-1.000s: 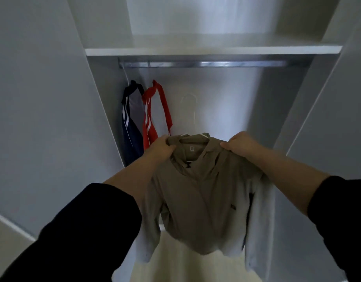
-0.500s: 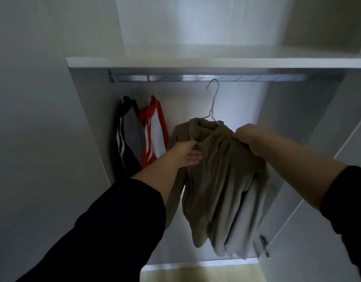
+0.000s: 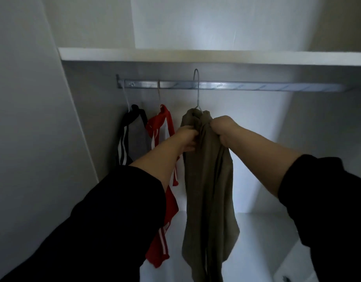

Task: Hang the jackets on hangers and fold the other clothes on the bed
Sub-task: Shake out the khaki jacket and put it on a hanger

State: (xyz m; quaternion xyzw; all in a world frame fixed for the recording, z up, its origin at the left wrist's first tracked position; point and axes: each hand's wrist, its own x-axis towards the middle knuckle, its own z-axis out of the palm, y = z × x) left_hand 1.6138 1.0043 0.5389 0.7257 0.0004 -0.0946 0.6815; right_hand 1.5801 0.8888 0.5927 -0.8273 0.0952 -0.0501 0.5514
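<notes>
Gripping olive jacket [image 3: 208, 180] near collar: left hand [image 3: 186, 138] fingers curled, right hand [image 3: 222, 129] fisted.

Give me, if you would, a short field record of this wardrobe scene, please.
place: wardrobe, rail under a shelf
held: khaki jacket on wire hanger
left hand: grips jacket below collar
right hand: grips jacket below collar
hook: up at the rail; seating unclear
already hung: black jacket, red jacket, to the left

Rail [image 3: 257, 86] under shelf [image 3: 195, 56] holds black jacket [image 3: 132, 137], red jacket [image 3: 164, 123], khaki jacket [image 3: 208, 180] on hangers [image 3: 197, 92].
</notes>
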